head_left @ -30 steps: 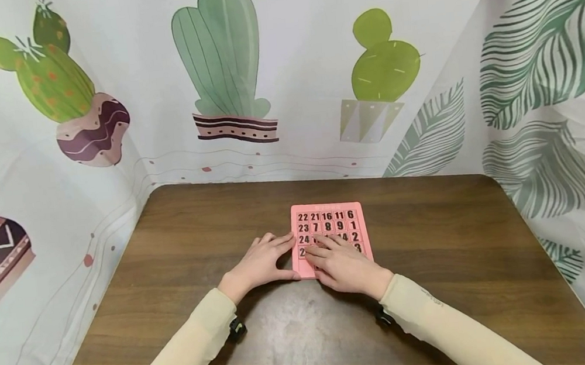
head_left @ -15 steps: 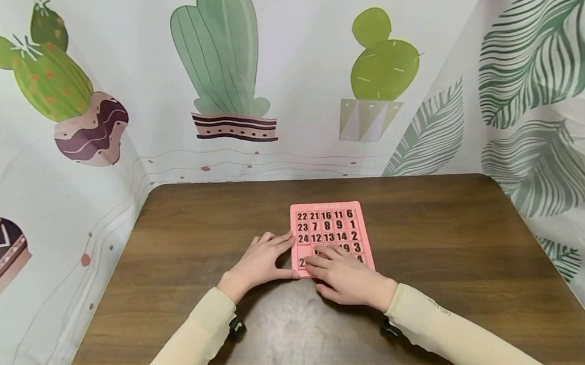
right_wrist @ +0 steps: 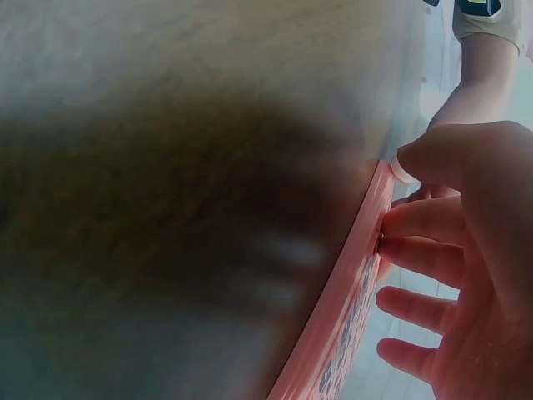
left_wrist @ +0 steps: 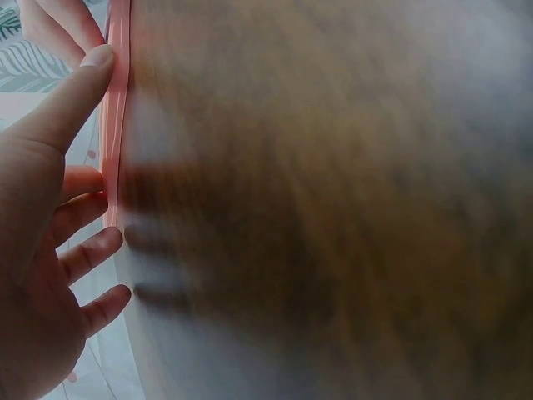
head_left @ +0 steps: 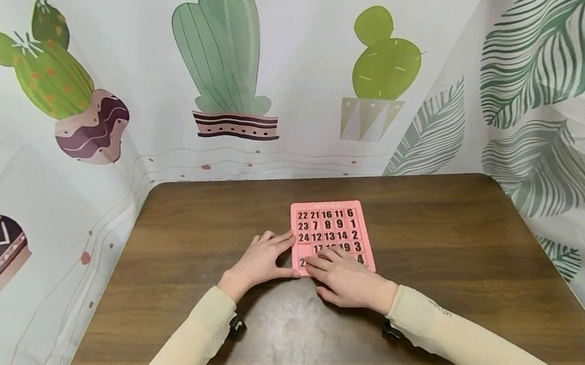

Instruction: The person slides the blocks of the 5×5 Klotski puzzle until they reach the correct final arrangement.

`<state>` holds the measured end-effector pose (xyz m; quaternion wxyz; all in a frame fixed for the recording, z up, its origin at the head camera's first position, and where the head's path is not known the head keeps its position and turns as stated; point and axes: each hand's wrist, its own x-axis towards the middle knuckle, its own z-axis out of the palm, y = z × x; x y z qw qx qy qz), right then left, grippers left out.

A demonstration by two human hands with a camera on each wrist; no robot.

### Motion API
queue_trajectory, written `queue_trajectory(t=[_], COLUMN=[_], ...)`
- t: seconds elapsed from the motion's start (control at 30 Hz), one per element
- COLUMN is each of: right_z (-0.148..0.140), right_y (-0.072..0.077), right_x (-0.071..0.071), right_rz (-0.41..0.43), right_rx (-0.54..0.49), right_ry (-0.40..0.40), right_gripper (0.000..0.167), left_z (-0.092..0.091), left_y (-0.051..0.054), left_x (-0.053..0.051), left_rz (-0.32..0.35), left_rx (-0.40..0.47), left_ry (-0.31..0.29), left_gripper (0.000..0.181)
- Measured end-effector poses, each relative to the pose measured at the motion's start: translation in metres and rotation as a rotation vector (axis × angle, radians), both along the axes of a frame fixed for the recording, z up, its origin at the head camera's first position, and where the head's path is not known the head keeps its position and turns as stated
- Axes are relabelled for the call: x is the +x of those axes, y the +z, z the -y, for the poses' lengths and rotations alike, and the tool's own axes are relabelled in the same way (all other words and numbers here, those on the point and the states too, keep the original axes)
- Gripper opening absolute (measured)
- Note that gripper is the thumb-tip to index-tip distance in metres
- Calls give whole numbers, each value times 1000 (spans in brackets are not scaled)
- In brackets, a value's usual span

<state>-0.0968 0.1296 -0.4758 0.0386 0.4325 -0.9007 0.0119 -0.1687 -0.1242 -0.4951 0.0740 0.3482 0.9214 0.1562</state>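
A pink sliding number puzzle (head_left: pixel 334 229) lies flat on the brown table, with black numbers on its tiles. My left hand (head_left: pixel 260 262) rests against its left side, the thumb at the near left corner and the index and middle fingers along the edge. My right hand (head_left: pixel 352 279) lies over the near part, fingertips touching the lower tiles and hiding several numbers. Under its index finger is a partly covered tile (head_left: pixel 302 262) starting with 2, in the near left corner. The fourth row's leftmost slot (head_left: pixel 304 250) has no tile. In the right wrist view the puzzle's pink rim (right_wrist: pixel 337 287) runs beside the fingers.
The wooden table (head_left: pixel 211 219) reaches back to a white cloth (head_left: pixel 304 87) printed with cacti and leaves. A dark device (head_left: pixel 236 328) sits at the left wrist, another device (head_left: pixel 391 330) at the right wrist.
My right hand has moved toward me, and the tile starting with 2 has slid from the fourth row into the bottom left corner. The left hand has stayed at the puzzle's edge.
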Motion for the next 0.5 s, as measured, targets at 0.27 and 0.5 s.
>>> queue_trajectory(t=[0.27,0.5], right_z=[-1,-1], right_y=[8,11], right_x=[-17,-41], right_rz=[-9,1], right_rx=[-89,-130], right_ry=[-20,-67], right_gripper=[38,36], left_z=[0,0], left_y=[0,0], left_x=[0,1], left_rz=[-15,-23], left_rx=[-5,-15], left_ry=[-7,-6], left_gripper=[93,93])
